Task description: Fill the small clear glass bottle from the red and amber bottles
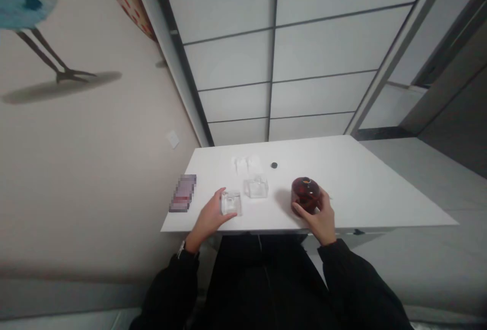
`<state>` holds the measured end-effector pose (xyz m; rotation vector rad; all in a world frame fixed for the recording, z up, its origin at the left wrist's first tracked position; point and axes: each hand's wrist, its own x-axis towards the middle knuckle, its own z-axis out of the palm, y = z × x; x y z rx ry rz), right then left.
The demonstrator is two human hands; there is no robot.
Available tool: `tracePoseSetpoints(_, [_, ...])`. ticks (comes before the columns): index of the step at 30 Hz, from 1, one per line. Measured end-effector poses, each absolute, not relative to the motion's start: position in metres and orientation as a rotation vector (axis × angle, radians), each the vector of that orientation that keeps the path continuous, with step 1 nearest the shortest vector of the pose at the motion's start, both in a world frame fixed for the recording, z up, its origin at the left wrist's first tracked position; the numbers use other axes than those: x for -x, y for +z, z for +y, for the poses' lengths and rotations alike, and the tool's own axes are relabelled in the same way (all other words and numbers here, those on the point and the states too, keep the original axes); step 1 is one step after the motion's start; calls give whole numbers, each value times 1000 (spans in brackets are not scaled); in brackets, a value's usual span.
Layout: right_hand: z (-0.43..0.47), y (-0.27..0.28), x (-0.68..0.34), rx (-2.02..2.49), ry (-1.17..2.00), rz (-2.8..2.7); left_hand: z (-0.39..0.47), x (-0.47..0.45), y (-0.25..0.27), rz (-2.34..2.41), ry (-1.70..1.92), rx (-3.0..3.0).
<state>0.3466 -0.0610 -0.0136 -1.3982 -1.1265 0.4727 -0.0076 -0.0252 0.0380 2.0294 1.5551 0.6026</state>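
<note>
From my feed the room reads evenly lit and soft, with no hard beam from any one side. The white surface (342,178) comes out bright, close to washed out, so the clear glass blocks (243,195) nearly melt into it. I see only faint shadows: a soft one just left of the dark red jar (305,194), and a broader smear on the wall under the painted bird legs (57,66). The wide lens bends the panel lines and splays the corners. The whole view is slightly soft and grainy, and one patch by the surface's left edge is pixelated (183,193).
</note>
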Motion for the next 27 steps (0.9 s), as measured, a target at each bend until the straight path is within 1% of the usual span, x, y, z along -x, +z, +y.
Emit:
tracePoseSetpoints(4, [-60, -14, -350, 1356, 520, -1100, -6, 8, 43, 1585, 598, -2057])
tracePoseSetpoints(15, [-64, -14, -351, 1305, 530, -1124, 41, -21, 45, 1536, 533, -2203])
tracePoseSetpoints(27, [-58, -24, -355, 1319, 555, -1136, 68, -49, 74, 1147, 576, -2282])
